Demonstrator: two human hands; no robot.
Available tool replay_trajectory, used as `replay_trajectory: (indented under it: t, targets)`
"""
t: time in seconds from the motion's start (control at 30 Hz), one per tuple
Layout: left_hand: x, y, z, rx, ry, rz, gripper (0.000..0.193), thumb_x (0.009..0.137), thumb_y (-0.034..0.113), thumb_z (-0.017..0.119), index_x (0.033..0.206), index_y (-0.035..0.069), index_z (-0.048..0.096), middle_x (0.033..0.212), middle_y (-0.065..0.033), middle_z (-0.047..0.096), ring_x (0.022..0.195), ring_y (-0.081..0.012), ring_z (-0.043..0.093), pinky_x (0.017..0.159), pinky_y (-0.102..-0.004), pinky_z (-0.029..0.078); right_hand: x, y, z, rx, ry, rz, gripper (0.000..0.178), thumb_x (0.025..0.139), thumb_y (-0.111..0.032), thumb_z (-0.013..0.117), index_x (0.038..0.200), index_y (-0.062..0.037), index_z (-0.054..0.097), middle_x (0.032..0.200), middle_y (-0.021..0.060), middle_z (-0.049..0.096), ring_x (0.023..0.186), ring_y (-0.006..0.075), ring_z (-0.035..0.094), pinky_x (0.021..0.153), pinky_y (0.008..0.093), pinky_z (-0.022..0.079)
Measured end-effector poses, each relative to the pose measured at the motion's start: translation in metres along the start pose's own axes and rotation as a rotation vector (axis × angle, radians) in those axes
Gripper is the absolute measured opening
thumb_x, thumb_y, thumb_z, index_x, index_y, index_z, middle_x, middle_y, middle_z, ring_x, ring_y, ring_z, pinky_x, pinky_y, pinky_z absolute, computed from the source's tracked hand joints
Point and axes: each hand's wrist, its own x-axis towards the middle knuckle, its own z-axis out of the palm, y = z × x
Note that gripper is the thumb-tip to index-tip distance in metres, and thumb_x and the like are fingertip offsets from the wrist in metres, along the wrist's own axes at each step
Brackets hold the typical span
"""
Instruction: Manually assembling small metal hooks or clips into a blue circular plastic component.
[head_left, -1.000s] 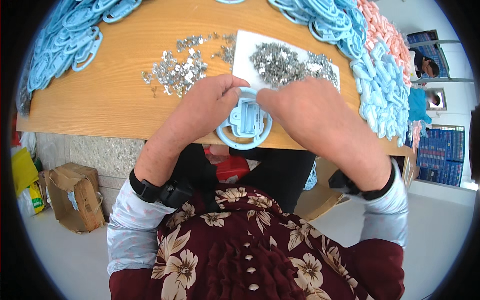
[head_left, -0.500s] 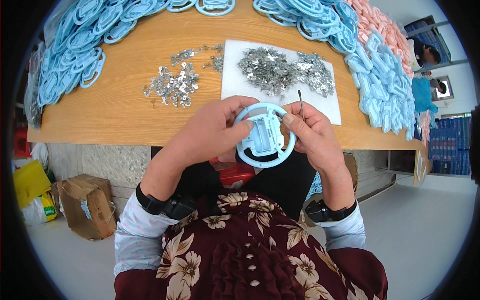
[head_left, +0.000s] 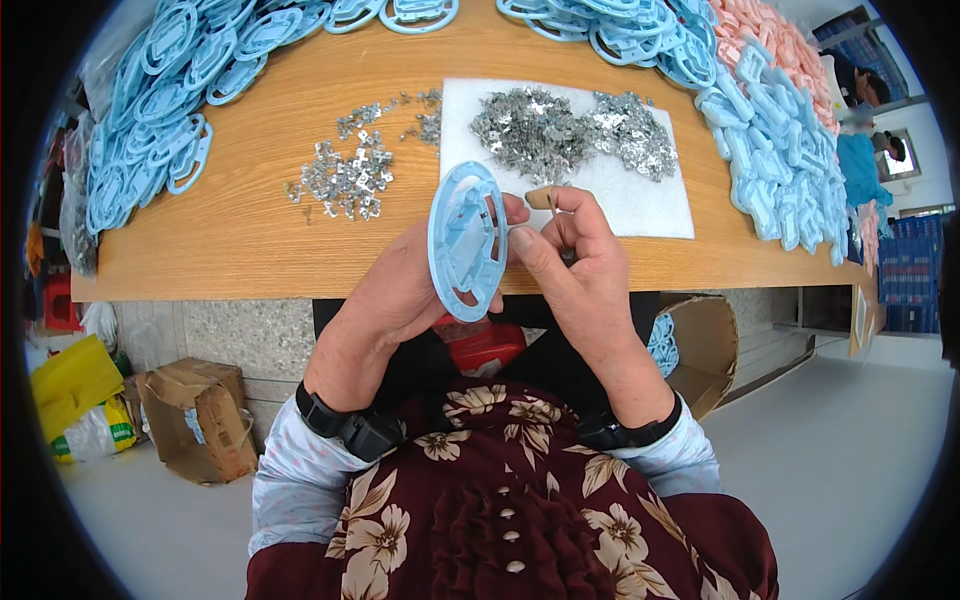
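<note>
My left hand (head_left: pixel 395 285) is closed on a light blue toy steering wheel (head_left: pixel 465 240), gripping it from behind and at its left side. The ring stands nearly edge-on, tilted above the table's near edge. Close to its right rim is my right hand (head_left: pixel 585 265), fingers curled round a thin metal tool (head_left: pixel 557 215) whose ends are mostly hidden. Thumb and fingertips of that hand sit beside the wheel; whether they touch it I cannot tell. Beyond both hands, small metal clips (head_left: pixel 530 135) are heaped on a white foam sheet (head_left: pixel 655 210).
Loose metal clips (head_left: pixel 350 178) lie on the wooden table (head_left: pixel 240 240) at left. Blue wheels (head_left: pixel 165 100) pile along the far left. Blue plastic parts (head_left: pixel 780 160) and pink parts (head_left: pixel 775 50) heap at right. Cardboard boxes (head_left: pixel 195 420) stand on the floor.
The wheel has turned from facing me to nearly edge-on and shifted left. My right hand has come off its right rim and moved left, its tool now lower among the fingers.
</note>
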Motion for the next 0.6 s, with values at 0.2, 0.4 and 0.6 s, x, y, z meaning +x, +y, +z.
replay_trajectory:
  t: [0.2, 0.4, 0.6]
  targets:
    - [-0.009, 0.000, 0.000, -0.059, 0.009, -0.081, 0.048, 0.100, 0.021, 0.060, 0.142, -0.001, 0.050, 0.127, -0.0175, 0.064, 0.082, -0.0187, 0.073, 0.063, -0.0275, 0.062, 0.007, -0.001, 0.003, -0.027, -0.045, 0.052, 0.034, 0.088, -0.012, 0.079, 0.113, -0.0013, 0.059, 0.064, -0.0060, 0.041, 0.061, 0.0018, 0.038, 0.056, 0.0215, 0.035]
    - [-0.017, 0.005, 0.007, 0.240, 0.021, -0.118, 0.039, 0.108, 0.024, 0.043, 0.142, 0.006, 0.050, 0.111, -0.0076, 0.063, 0.077, -0.0128, 0.068, 0.062, -0.0275, 0.056, 0.013, 0.001, -0.004, 0.051, -0.086, 0.139, 0.037, 0.084, -0.010, 0.081, 0.111, -0.0006, 0.059, 0.065, -0.0081, 0.038, 0.062, 0.0016, 0.036, 0.056, 0.0209, 0.032]
    - [-0.016, -0.002, 0.001, 0.119, 0.078, -0.047, 0.043, 0.102, 0.014, 0.044, 0.143, 0.002, 0.038, 0.125, -0.0116, 0.056, 0.110, -0.0219, 0.063, 0.088, -0.0393, 0.058, -0.019, -0.009, -0.025, 0.224, -0.181, 0.035, 0.045, 0.078, -0.009, 0.085, 0.114, -0.0027, 0.060, 0.082, -0.0049, 0.052, 0.063, 0.0011, 0.037, 0.058, 0.0183, 0.033]
